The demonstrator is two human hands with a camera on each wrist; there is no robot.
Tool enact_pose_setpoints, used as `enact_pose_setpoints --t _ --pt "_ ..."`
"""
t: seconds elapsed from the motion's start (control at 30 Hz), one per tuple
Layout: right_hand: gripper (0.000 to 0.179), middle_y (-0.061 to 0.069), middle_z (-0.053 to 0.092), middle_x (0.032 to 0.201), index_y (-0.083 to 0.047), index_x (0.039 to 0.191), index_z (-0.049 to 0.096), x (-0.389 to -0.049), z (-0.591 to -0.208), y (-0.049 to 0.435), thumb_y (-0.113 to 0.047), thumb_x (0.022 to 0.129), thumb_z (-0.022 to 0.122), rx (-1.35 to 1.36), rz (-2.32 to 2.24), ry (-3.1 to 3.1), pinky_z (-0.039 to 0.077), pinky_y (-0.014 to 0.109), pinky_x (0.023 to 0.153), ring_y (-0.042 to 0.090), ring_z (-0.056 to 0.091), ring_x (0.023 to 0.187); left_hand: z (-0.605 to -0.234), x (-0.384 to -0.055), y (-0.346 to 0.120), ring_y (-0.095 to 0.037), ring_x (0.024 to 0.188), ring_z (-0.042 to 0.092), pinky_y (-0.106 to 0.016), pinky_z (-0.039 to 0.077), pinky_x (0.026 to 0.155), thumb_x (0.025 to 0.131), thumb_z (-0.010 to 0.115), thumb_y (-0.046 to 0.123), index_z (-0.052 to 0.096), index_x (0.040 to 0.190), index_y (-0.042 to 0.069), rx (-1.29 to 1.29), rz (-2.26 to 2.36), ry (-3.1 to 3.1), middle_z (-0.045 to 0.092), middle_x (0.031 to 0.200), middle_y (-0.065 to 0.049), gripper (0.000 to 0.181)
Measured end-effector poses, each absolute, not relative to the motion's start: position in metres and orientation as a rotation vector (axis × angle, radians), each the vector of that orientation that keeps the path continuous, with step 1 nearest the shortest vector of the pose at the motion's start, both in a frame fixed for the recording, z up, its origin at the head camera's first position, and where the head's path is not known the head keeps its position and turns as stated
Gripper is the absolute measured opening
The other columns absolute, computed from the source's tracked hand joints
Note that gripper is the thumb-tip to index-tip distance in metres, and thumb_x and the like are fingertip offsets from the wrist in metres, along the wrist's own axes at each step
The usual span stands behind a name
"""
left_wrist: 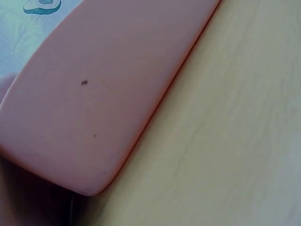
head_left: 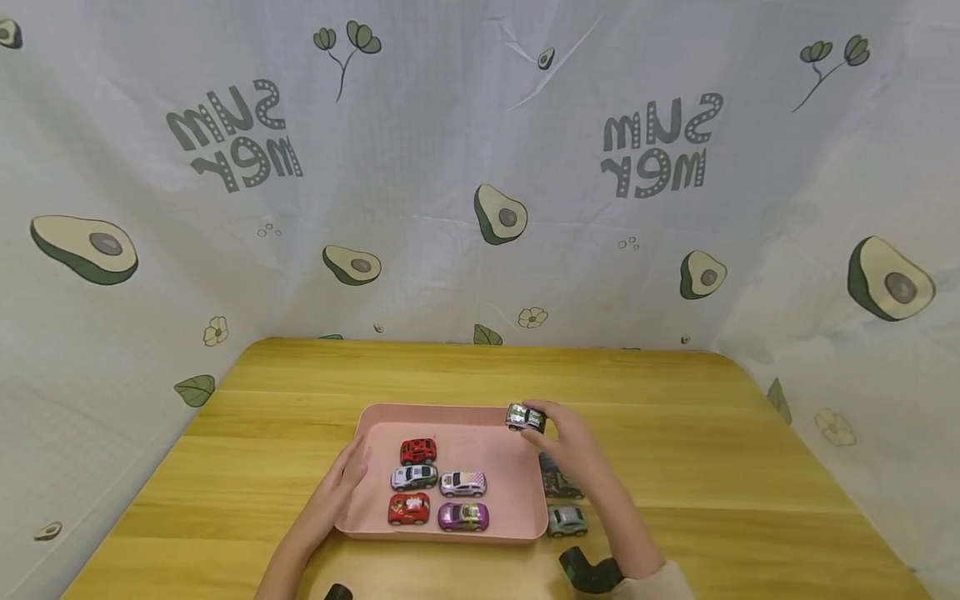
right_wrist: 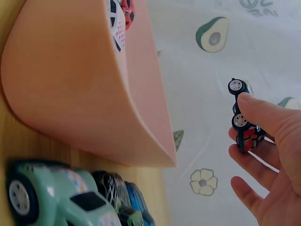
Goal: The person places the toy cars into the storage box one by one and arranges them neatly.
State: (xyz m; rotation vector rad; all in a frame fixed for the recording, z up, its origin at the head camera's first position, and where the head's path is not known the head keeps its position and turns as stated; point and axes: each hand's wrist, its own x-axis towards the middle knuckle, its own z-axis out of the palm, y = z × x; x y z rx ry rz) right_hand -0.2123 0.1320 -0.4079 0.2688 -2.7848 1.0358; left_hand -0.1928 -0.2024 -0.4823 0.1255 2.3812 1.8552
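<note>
My right hand (head_left: 564,437) pinches a silver toy car (head_left: 525,417) between thumb and fingers, above the far right corner of the pink tray (head_left: 510,467). In the right wrist view the toy car's dark underside and wheels face the camera. My left hand (head_left: 339,486) holds the tray's left wall, with the thumb over the rim; its other fingers are partly hidden. Inside the tray are a red black-spotted car (head_left: 417,451), a white and black car (head_left: 414,477), a white and pink car (head_left: 462,483), a red car (head_left: 408,508) and a purple car (head_left: 462,517).
Right of the tray, on the wooden table (head_left: 675,450), stand a mint green car (right_wrist: 70,197), a dark patterned car (right_wrist: 110,188) and a blue car (right_wrist: 136,200). A printed cloth (head_left: 420,167) hangs behind the table. A black curved object (head_left: 590,572) sits by the right wrist.
</note>
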Motion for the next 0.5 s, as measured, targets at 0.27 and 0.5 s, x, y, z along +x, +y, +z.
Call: enact_pose_setpoints --t 0.27,0.5 --pt "0.039 0.009 0.060 0.118 -0.011 0.118 0.058 -0.212 -0.410 0.115 -0.018 0.081 0.067 0.272 1.076 -2.771 0.048 0.043 0.088 0.026 0.056 0.108 -0.482 -0.192 -0.202 -0.040 0.139 0.003 -0.061 0.007 0.109 0.096 0.039 0.034 0.016 0.146 0.015 0.131 1.852 2.377 0.008 0.153 -0.017 0.058" --pt "0.035 0.008 0.063 0.110 -0.009 0.114 0.060 -0.217 -0.410 0.100 -0.019 0.081 0.067 0.349 1.078 -2.797 0.050 0.042 0.084 0.023 0.058 0.099 -0.480 -0.193 -0.202 -0.041 0.139 0.003 -0.062 0.007 0.108 0.097 0.038 0.034 0.015 0.146 0.014 0.139 1.828 2.392 0.007 0.153 -0.018 0.058"
